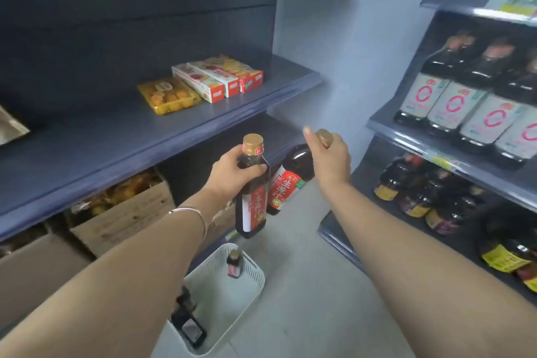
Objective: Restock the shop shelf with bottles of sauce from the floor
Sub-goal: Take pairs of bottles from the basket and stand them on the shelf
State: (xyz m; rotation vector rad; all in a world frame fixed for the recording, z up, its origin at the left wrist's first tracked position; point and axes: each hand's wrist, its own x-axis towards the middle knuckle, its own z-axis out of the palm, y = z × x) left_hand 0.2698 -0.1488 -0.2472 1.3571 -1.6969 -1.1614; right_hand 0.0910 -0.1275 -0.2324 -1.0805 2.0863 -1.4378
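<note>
Nearest, on the floor (305,285) between the two forearms, stands a white perforated basket (257,275). It holds a small dark bottle (234,266) upright at its far end. A second dark item (189,322) sits at its near end, too blurred to name for certain.

Above the basket, the left grip (232,171) is closed round the shoulder of a dark sauce bottle (251,206) with a gold cap and a red and white label. The bottle hangs upright in the air. A thin bracelet (191,212) sits on that wrist. Just to its right, the right grip (331,160) is closed on the neck of a second sauce bottle (287,183) of the same kind. One finger sticks out straight, and the bottle tilts with its base towards the left one. Both bottles are clear of any shelf.

Behind the left arm, under the left shelf (116,148), open cardboard boxes (125,212) hold packets of yellowish food. On the shelf itself lie a clear tray of yellow pastries (168,96) and three long cartons (218,78) side by side.

To the right, the right shelf (421,142) carries a row of dark bottles with white labels (453,102) bearing red rings. The level below holds dark bottles with yellow labels (412,195).
</note>
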